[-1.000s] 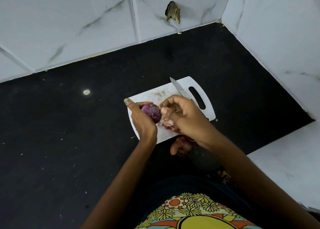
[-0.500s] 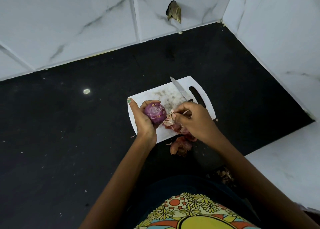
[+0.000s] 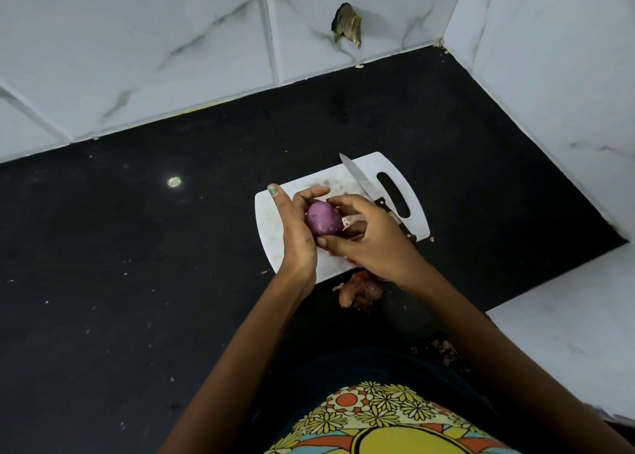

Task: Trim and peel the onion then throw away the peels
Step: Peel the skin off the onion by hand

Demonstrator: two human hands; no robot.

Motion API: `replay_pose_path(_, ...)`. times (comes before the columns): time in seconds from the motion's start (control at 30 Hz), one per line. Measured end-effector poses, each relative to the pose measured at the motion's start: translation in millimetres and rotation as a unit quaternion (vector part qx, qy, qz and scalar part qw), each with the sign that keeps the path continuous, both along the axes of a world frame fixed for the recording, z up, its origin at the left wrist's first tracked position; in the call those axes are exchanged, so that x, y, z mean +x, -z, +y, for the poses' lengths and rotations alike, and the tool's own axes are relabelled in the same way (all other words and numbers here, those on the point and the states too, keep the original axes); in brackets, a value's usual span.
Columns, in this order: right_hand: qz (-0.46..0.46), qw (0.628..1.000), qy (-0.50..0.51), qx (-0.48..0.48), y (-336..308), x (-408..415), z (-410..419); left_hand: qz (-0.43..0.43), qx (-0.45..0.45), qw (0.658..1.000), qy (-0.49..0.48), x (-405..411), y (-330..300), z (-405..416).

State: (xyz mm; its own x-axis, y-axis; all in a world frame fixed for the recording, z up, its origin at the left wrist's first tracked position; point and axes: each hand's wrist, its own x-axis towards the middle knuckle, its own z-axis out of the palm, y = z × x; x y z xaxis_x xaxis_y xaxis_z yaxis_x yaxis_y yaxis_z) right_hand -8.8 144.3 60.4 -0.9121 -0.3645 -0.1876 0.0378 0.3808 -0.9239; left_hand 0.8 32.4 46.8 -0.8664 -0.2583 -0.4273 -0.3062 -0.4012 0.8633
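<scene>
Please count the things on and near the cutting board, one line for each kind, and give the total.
Cutting board: 1
Knife: 1
Onion, purple, held by left hand and right hand: 1
Pile of peels on the counter: 1
Total: 4

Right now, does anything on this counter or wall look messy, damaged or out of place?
Yes. The wall tile has a broken hole above the counter. A clump of onion peels lies off the cutting board, on the counter by its near edge. The knife rests on the board, unheld.
</scene>
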Motion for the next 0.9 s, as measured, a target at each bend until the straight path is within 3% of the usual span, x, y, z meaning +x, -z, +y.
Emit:
replay_pose_path(0.13, -0.112, 0.985, 0.046, -0.12, 1, -5, 6, 0.022, -0.019, 0.999, 0.03, 4, -3, -5)
replay_pose_path(0.27, -0.292, 0.886, 0.097, -0.348, 6, -10, 17, 0.042, -0.024, 0.999, 0.008, 4, -3, -11)
replay_pose_path(0.4, -0.366, 0.837, 0.108, -0.393, 14, -9, 22, 0.107, -0.13, 0.985, 0.027, 5, -4, -8)
replay_pose_path(0.57, -0.375, 0.825, 0.101, -0.41, 23, -9, 21, 0.207, -0.291, 0.926, 0.12, 6, 10, -4)
replay_pose_path(0.63, -0.371, 0.826, 0.11, -0.41, 26, -11, 22, 0.206, -0.276, 0.933, 0.104, 5, 11, -2)
replay_pose_path(0.73, -0.338, 0.855, 0.098, -0.38, 28, -13, 23, 0.201, -0.267, 0.941, 0.056, 1, 12, 2)
replay_pose_path(0.9, -0.31, 0.894, 0.073, -0.316, 28, -12, 16, 0.131, -0.242, 0.96, -0.05, -13, 12, 5)
